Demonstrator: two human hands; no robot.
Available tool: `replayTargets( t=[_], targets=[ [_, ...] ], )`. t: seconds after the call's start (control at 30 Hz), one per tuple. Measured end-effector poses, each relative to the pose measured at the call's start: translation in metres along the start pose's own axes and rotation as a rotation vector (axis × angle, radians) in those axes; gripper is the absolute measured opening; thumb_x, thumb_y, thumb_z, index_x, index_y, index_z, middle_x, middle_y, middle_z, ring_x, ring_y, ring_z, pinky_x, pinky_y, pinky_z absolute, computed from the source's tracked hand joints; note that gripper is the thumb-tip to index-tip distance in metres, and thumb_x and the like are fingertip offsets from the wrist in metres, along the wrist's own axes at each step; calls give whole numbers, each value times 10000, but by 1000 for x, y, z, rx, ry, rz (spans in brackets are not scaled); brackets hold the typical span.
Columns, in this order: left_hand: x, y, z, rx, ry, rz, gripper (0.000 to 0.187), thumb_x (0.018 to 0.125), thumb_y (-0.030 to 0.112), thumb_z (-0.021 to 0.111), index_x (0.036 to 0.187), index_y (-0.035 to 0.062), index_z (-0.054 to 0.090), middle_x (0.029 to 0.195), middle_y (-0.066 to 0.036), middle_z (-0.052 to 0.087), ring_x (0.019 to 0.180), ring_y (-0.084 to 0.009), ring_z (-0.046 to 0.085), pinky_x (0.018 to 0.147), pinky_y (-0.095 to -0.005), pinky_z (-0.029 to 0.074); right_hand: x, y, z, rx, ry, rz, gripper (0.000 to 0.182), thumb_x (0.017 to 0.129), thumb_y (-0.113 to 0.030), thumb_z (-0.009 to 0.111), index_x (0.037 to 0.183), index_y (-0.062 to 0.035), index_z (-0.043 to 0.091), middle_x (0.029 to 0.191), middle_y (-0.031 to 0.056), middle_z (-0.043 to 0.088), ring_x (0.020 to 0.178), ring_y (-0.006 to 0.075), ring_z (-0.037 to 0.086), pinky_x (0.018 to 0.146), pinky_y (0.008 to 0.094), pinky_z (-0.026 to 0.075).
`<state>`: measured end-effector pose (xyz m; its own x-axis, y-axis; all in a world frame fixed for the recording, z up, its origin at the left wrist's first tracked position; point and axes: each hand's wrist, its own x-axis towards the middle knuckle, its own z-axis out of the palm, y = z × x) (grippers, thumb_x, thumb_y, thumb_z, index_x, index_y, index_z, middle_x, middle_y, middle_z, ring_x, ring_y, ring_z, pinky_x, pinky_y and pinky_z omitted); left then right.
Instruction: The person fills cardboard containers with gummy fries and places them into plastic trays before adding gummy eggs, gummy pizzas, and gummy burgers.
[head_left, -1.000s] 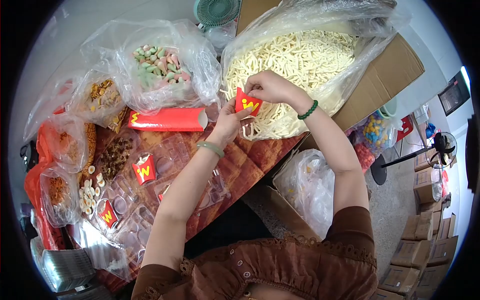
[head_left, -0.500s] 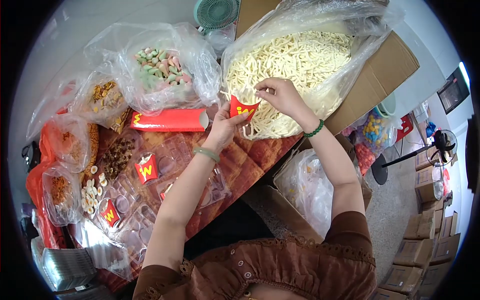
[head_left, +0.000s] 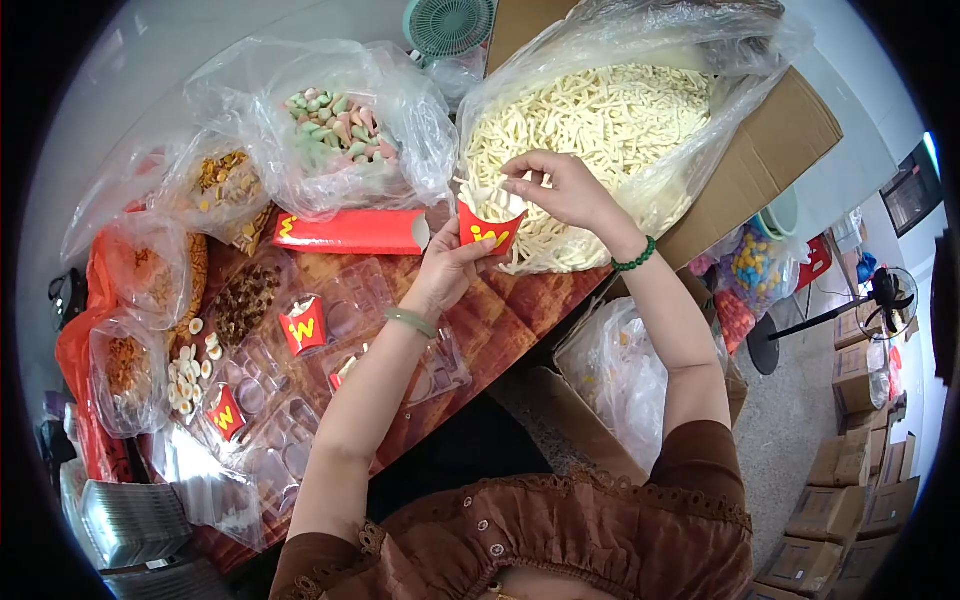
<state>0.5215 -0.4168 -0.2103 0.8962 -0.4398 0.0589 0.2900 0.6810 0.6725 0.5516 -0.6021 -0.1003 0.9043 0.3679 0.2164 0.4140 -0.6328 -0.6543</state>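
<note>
My left hand (head_left: 450,265) is closed around the lower part of a small red fries carton (head_left: 488,232) with a yellow mark. Pale fry-shaped sticks (head_left: 490,202) poke out of the carton's top. At its upper right edge, the fingers of my right hand (head_left: 560,192) pinch some of these sticks; their tips partly hide them. Behind both hands, a big clear bag (head_left: 600,115) inside a cardboard box holds a heap of the same sticks. A longer red carton (head_left: 350,232) lies left of my left hand.
Filled red cartons (head_left: 303,326) sit in clear plastic trays (head_left: 360,290) on the reddish table. Bags of pastel drop-shaped candies (head_left: 345,130) and orange snacks (head_left: 130,365) stand left. Below the table edge is an open box (head_left: 615,380) with plastic bags; a black fan (head_left: 888,300) stands right.
The view has shifted slightly. The carton in my left hand now shows its open top and sticks more fully. My right hand stays pinched beside its upper edge.
</note>
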Motion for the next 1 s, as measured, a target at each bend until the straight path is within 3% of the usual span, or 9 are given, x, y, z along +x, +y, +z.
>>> replayTargets(
  t=[0.23, 0.4, 0.53, 0.6, 0.7, 0.73, 0.8, 0.93, 1.0],
  targets=[
    [-21, -1, -2, 98, -39, -39, 411, 879, 87, 611, 1258, 59, 454, 1186, -99, 563, 1068, -233, 587, 863, -383, 533, 5, -17, 27, -10, -129, -313, 226, 826, -222, 677, 996, -73, 677, 988, 71, 620, 972, 209, 573, 878, 335, 437],
    [-33, 5, -10, 54, 28, -34, 401, 865, 78, 629, 1237, 61, 479, 1171, -87, 575, 1048, -221, 594, 841, -368, 537, 3, -31, 43, 172, 190, -505, 109, 864, -72, 624, 958, -18, 638, 971, 51, 634, 845, 112, 592, 758, 246, 483],
    [-36, 2, -14, 74, 36, -17, 378, 870, 59, 613, 1228, 49, 489, 1187, -95, 569, 1047, -225, 594, 849, -388, 539, 6, -25, 42, 424, 274, -362, 158, 916, -69, 561, 1059, -1, 569, 929, 16, 631, 836, 71, 557, 727, 233, 476],
    [-39, 2, -13, 64, 67, -16, 393, 866, 52, 617, 1236, 47, 484, 1187, -95, 569, 1048, -223, 593, 848, -381, 539, 17, -15, 26, 325, 439, -241, 211, 908, -91, 572, 1095, 5, 561, 933, 45, 634, 813, 92, 570, 716, 244, 478],
    [-49, 3, -12, 52, 124, 34, 407, 851, 38, 634, 1232, 48, 490, 1171, -86, 579, 1035, -207, 597, 832, -349, 539, 12, -5, 3, -583, 613, -470, 269, 871, -188, 612, 1090, -31, 608, 979, 137, 632, 748, 202, 601, 677, 298, 492],
    [-50, 4, -12, 46, 148, 80, 407, 840, 31, 647, 1220, 50, 501, 1155, -77, 588, 1021, -194, 602, 815, -326, 540, 1, -20, 13, -355, 398, -258, 212, 869, -199, 611, 1026, -61, 645, 981, 135, 637, 766, 248, 615, 680, 325, 493],
    [-55, 3, -10, 63, 198, 123, 408, 840, 18, 643, 1221, 40, 498, 1146, -74, 589, 1011, -181, 601, 818, -311, 535, -20, -51, 31, -134, 42, -214, 194, 864, -200, 611, 998, -68, 657, 951, 121, 646, 791, 273, 624, 705, 347, 494],
    [-75, 14, -10, 190, 304, 249, 405, 843, -6, 631, 1223, 14, 491, 1122, -69, 589, 982, -141, 594, 821, -273, 519, -28, -57, 78, -267, -8, -601, 203, 775, -133, 653, 970, -77, 649, 900, 72, 645, 840, 254, 578, 730, 360, 462],
    [-91, 18, -13, 178, 380, 229, 397, 847, -7, 627, 1220, 10, 492, 1111, -69, 591, 974, -126, 588, 825, -259, 511, -27, -66, 85, -312, -45, -597, 208, 770, -130, 655, 972, -85, 647, 898, 59, 643, 851, 243, 572, 741, 359, 440]
  ],
)
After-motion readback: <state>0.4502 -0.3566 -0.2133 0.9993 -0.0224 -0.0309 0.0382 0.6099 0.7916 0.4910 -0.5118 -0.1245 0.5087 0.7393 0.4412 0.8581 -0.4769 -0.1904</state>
